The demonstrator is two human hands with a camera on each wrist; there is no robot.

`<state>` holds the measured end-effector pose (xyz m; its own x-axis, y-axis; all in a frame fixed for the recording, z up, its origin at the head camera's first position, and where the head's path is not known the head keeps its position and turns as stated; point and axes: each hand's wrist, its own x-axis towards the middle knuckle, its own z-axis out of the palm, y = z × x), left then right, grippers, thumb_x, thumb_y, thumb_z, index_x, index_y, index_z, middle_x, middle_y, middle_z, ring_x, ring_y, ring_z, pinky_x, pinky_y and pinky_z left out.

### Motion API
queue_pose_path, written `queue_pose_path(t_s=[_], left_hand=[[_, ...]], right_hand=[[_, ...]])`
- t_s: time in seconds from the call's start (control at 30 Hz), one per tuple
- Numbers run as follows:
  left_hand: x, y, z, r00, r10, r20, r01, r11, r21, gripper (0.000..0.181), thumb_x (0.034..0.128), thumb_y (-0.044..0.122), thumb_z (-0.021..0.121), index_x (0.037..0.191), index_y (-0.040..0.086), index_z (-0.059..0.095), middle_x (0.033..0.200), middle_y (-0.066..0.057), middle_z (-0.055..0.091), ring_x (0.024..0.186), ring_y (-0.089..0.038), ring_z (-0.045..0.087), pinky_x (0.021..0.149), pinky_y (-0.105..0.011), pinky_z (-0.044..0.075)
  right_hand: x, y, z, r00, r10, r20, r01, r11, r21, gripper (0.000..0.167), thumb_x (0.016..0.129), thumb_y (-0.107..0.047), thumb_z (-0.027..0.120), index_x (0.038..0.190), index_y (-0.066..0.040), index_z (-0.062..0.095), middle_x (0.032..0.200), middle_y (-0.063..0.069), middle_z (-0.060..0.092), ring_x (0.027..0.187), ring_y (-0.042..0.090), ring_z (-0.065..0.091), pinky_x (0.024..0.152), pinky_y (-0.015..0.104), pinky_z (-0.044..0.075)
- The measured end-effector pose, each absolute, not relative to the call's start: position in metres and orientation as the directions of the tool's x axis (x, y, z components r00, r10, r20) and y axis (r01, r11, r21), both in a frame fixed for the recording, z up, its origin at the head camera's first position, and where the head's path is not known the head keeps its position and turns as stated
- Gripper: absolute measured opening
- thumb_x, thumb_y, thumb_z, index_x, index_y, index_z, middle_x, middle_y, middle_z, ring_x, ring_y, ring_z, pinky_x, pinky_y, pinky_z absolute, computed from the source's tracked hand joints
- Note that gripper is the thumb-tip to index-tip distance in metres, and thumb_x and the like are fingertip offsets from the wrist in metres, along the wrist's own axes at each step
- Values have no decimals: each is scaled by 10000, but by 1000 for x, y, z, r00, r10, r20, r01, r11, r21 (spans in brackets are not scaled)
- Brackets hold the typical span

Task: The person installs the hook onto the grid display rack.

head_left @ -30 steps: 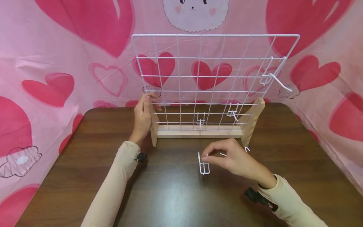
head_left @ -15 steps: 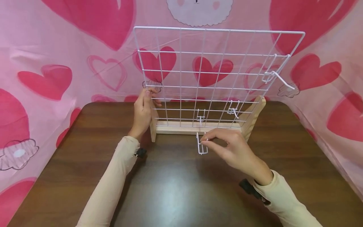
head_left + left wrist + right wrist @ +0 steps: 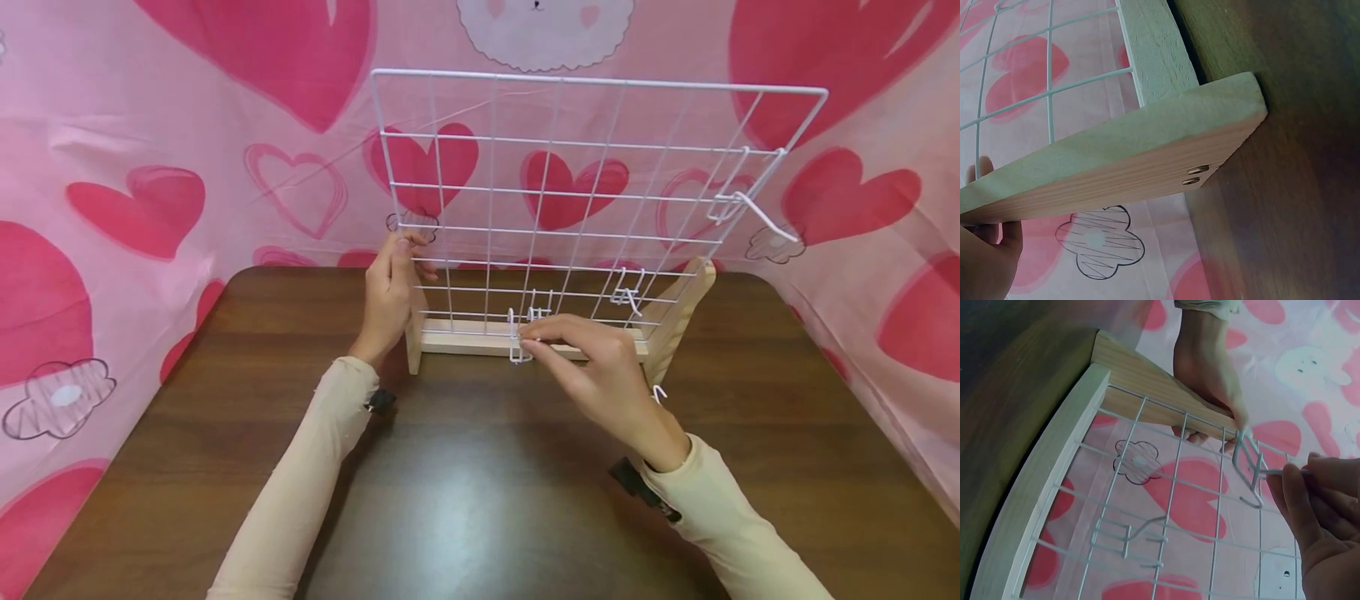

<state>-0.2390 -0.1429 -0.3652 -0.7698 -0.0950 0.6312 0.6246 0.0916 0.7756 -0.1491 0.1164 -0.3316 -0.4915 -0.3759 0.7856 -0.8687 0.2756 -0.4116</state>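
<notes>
A white wire grid panel (image 3: 600, 82) leans back in a wooden stand (image 3: 472, 342). My left hand (image 3: 386, 292) grips the upper part of the stand's left side piece (image 3: 1116, 156), fingers behind and thumb in front. Between thumb and fingertips, my right hand (image 3: 600, 367) pinches a white wire hook (image 3: 515, 346) by its prong. In the right wrist view this hook (image 3: 1249, 465) has its bent ends toward the grid, and whether it touches the wires I cannot tell. Just behind the fingertips, another hook (image 3: 537, 313) hangs low on the grid.
Two more hooks hang at the right: one low (image 3: 627, 297), one near the upper right corner (image 3: 738, 202) with a long prong. A white hook end (image 3: 659, 392) shows on the brown table (image 3: 442, 500) behind the right wrist. Pink heart-printed cloth (image 3: 187, 125) surrounds the table.
My right hand has carried the pinched hook up and forward from above the table to the lower part of the grid. The left hand keeps its grip on the stand.
</notes>
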Motion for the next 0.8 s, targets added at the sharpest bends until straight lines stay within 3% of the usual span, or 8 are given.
queue_pose_path(t_s=[0.07, 0.23, 0.5, 0.8], left_hand=[[-245, -145, -372, -768, -92, 634, 627, 94, 774, 307, 1086, 136, 351, 1134, -67, 576, 913, -303, 601, 742, -443, 622, 693, -443, 589], [-245, -146, -372, -758, -82, 647, 638, 114, 762, 312, 1087, 208, 377, 1123, -18, 590, 885, -179, 634, 733, -379, 643, 693, -384, 602], [-249, -148, -376, -757, -79, 649, 640, 112, 760, 300, 1084, 214, 392, 1124, -8, 590, 883, -102, 642, 736, -409, 641, 695, -461, 600], [-245, -147, -371, -757, -84, 648, 642, 89, 761, 279, 1078, 94, 357, 1131, -80, 569, 891, -269, 619, 737, -378, 634, 705, -611, 558]], right_hand=[[-152, 113, -333, -500, -358, 789, -863, 283, -418, 164, 787, 63, 785, 930, -15, 763, 957, 50, 750, 893, 171, 720, 870, 218, 557], [-158, 102, -333, -521, -303, 798, -845, 313, -433, 127, 820, 16, 782, 944, -7, 772, 970, 64, 756, 921, 171, 718, 887, 231, 551], [-166, 89, -327, -529, -228, 817, -826, 358, -435, 116, 846, -18, 773, 958, 10, 769, 963, 81, 758, 898, 166, 724, 850, 223, 567], [-180, 78, -323, -522, -187, 832, -822, 372, -432, 106, 867, -48, 762, 960, 1, 773, 962, 72, 758, 849, 152, 714, 777, 223, 577]])
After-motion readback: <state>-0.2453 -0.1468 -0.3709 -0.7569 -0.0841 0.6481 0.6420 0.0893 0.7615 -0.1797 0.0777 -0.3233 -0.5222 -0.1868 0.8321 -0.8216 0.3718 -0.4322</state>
